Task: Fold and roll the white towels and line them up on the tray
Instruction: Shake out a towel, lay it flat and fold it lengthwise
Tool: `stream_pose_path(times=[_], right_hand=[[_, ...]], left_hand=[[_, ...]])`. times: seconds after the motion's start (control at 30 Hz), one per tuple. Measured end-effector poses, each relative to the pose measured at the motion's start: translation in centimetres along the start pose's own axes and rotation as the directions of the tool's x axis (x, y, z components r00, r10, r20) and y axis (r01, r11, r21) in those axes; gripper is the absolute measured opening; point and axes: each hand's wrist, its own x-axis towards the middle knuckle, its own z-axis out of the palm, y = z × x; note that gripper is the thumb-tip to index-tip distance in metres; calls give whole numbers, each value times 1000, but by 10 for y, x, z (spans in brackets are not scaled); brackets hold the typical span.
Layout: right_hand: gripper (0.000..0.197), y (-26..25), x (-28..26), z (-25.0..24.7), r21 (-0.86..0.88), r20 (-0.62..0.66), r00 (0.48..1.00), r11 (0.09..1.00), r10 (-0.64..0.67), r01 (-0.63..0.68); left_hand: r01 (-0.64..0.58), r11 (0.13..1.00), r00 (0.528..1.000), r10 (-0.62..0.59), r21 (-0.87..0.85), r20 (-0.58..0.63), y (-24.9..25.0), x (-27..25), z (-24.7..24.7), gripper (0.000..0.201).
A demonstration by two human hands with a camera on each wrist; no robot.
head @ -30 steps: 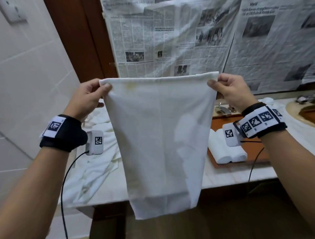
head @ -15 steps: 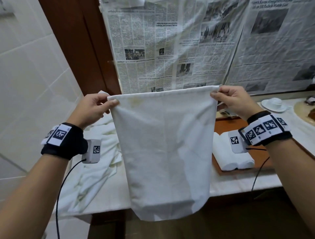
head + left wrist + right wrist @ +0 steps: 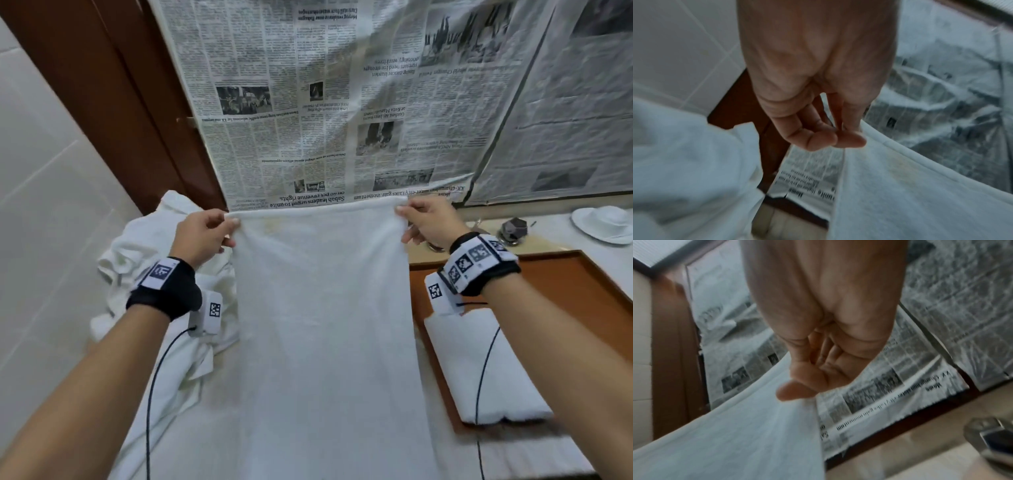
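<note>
Rumpled towel pile (image 3: 137,260) left, tray (image 3: 582,274) with rolled towels (image 3: 479,370) right

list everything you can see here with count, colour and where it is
towel: 1, white, stretched between both hands over the counter
rolled towels: 2, white, side by side on the tray
tray: 1, brown, on the counter at right
loose towels: a heap, white, on the counter at left
newspaper: several sheets, grey print, covering the wall behind
saucer: 1, white, far right
tap: 1, metal, behind the tray
left hand: pinches the towel's left top corner
right hand: pinches the towel's right top corner
</note>
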Motion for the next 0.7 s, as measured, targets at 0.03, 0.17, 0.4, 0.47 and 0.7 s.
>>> stream_pose_path(times=[0.03,0.17,0.4,0.47,0.7], right_hand=[[14,10,13,5,14,12,999,999,33,-34],[11,55,51,24,39,41,986,986,162,-164],[18,114,108,59,7,79,932,934,354,-356],[21,128,125,71,-15,71,920,923,385,-385],[19,136,149,98,-226,-6,897,874,441,-431]], left_hand=[[37,999,999,-37,-1,4,-10,9,11,13],[197,980,979,-195,-29,49,-53,39,51,20],[328,933,933,-345,152,106,-112,84,105,14],[356,904,914,-390,236,113,-123,98,116,20],[368,795,881,-464,483,92,-153,118,139,19]])
